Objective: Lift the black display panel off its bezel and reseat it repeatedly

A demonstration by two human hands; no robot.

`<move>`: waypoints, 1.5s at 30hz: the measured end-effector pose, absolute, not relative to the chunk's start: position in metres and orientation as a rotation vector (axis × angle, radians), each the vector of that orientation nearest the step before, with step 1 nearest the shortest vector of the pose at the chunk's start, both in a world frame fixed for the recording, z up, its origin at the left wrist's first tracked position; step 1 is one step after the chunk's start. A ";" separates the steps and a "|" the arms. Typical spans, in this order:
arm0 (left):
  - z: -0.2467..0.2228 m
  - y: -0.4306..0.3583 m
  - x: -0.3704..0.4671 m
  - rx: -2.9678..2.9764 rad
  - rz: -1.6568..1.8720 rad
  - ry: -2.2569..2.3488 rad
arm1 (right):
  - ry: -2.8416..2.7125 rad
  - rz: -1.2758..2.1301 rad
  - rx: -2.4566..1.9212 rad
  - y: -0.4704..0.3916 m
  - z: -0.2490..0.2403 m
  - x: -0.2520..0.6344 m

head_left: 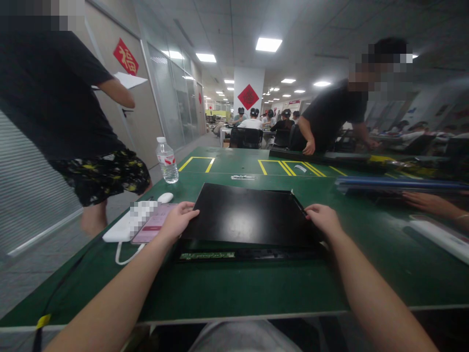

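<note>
A flat, glossy black panel (238, 215) is in front of me, over a thin black frame (278, 254). A strip of green circuit board (207, 255) shows along the near side of the frame. My left hand (181, 219) grips the panel's left edge, thumb on top. At the opposite side my right hand (322, 219) is closed on the panel's right edge, where a narrow rim runs along it. The fingers under both edges are hidden.
Left of the panel, a phone (152, 227), a white box (120, 222) with a cable, a white mouse (165, 197) and a water bottle (167, 161) occupy the green table (245, 293). At right, a co-worker's hand (432, 204) is by a blurred blue-edged panel (399, 185). Two people stand nearby.
</note>
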State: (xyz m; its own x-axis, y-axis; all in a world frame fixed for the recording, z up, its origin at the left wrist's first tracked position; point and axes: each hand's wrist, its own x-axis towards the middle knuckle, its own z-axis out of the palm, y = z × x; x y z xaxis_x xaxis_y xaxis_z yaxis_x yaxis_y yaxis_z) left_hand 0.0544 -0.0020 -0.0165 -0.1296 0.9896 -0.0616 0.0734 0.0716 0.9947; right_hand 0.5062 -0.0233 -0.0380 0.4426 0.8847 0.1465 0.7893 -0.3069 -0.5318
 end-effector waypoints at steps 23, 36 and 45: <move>-0.034 0.013 0.041 1.713 1.035 1.703 | -1.394 0.258 -2.153 -0.025 -0.036 0.506; -0.042 0.018 0.037 2.082 0.746 1.875 | -1.379 0.230 -2.136 -0.024 -0.037 0.505; -0.045 0.021 0.035 2.119 0.714 1.877 | -1.379 0.239 -2.131 -0.024 -0.037 0.506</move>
